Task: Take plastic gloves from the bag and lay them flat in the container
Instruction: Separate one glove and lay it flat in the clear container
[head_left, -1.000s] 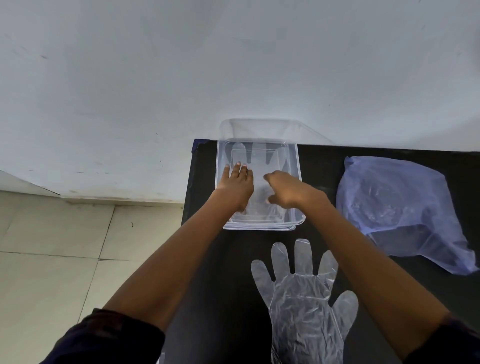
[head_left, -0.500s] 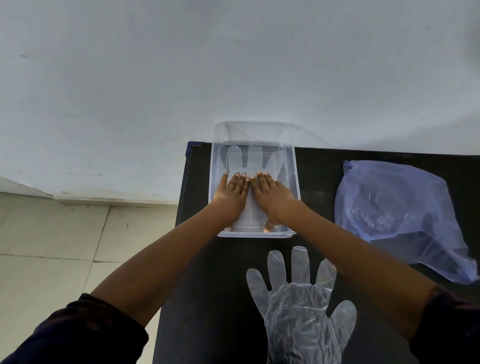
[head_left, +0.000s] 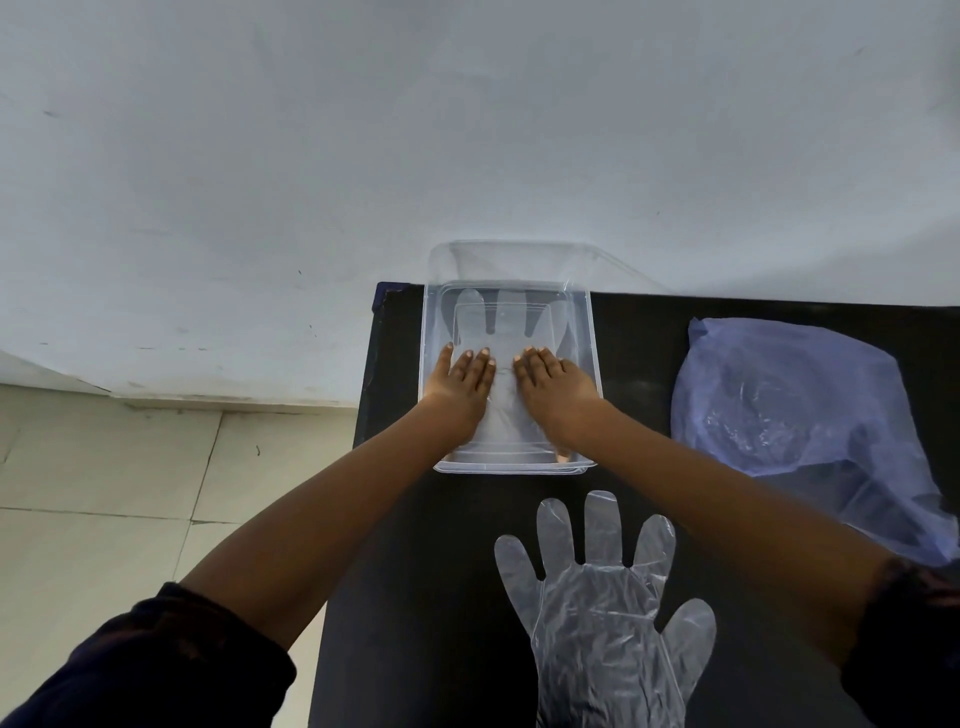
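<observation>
A clear plastic container (head_left: 591, 332) stands at the far left of a black table (head_left: 441, 571). A transparent plastic glove (head_left: 501, 322) lies inside it, fingers pointing away from me. My left hand (head_left: 460, 382) and my right hand (head_left: 553, 387) rest flat, palms down, on that glove, side by side with a small gap between them. Neither hand grips anything. Another transparent glove (head_left: 602, 613) lies flat on the table in front of the container. A bluish plastic bag (head_left: 795, 410) sits to the right.
The container's clear lid (head_left: 519, 260) leans against the white wall (head_left: 467, 130) behind it. The table's left edge runs beside the container, with a tiled floor (head_left: 104, 493) below on the left.
My right hand went from a loose fist to flat on the glove. Both hands met at the middle, then slid apart sideways over the glove.
</observation>
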